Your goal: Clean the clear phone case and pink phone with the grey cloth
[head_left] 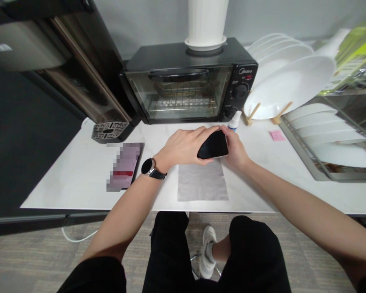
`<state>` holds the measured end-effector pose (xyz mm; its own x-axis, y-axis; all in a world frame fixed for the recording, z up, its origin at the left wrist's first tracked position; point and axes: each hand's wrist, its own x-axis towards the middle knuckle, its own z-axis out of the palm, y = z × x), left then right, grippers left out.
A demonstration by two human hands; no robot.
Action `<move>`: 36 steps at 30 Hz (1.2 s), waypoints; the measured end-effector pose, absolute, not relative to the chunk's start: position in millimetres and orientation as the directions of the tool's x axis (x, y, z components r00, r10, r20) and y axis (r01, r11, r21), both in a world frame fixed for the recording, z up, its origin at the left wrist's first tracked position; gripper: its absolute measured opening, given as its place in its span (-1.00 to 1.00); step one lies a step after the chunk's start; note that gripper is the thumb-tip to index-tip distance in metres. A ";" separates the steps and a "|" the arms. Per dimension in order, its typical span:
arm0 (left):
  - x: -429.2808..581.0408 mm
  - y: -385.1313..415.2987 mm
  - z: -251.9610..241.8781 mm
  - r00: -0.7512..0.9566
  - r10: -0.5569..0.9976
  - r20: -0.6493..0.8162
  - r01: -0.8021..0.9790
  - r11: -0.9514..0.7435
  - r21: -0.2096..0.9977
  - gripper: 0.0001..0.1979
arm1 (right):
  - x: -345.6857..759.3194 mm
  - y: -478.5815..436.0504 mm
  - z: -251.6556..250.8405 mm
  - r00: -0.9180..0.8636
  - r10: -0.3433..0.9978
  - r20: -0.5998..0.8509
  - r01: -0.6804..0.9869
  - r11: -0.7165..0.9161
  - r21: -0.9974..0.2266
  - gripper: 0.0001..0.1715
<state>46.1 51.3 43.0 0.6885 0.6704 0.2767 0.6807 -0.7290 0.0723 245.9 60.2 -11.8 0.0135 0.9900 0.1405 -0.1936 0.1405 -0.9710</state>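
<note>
Between both hands I hold a smartphone (pixel 214 145), its dark screen facing me, just above the white counter. My left hand (pixel 186 145), with a black watch (pixel 151 168) at its wrist, wraps over the phone's left and upper side. On the right edge, my right hand (pixel 236 150) grips it; some fingertips are hidden behind the phone. A grey cloth (pixel 203 182) lies flat on the counter below the phone. Just behind my right hand stands a small white spray bottle (pixel 234 121), partly covered by the fingers.
A toaster oven (pixel 183 89) with a white pot (pixel 207 22) on top stands behind. Left are a drinks machine (pixel 79 73) and a flat device (pixel 126 165), partly pixelated. White plates (pixel 293 85), a pink note (pixel 277 135) and a dish rack (pixel 320 177) stand right.
</note>
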 end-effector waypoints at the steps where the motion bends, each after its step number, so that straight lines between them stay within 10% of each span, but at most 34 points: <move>1: 46.3 51.0 43.0 0.685 0.677 0.269 0.687 -0.723 0.071 -0.01 | 246.1 60.3 -11.2 0.007 0.992 0.123 -0.212 0.122 -0.970 -0.54; 36: 50.0 52.9 40.1 0.377 0.807 0.455 0.786 -0.539 0.304 0.00 | 243.2 50.0 2.6 -0.188 0.982 -0.006 -0.473 -0.096 -0.876 -0.33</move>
<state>50.0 52.9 40.1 0.3772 0.8069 0.4545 0.7856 -0.5387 0.3043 243.2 50.0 2.6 -0.1878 0.9822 -0.0063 -0.4728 -0.0960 -0.8759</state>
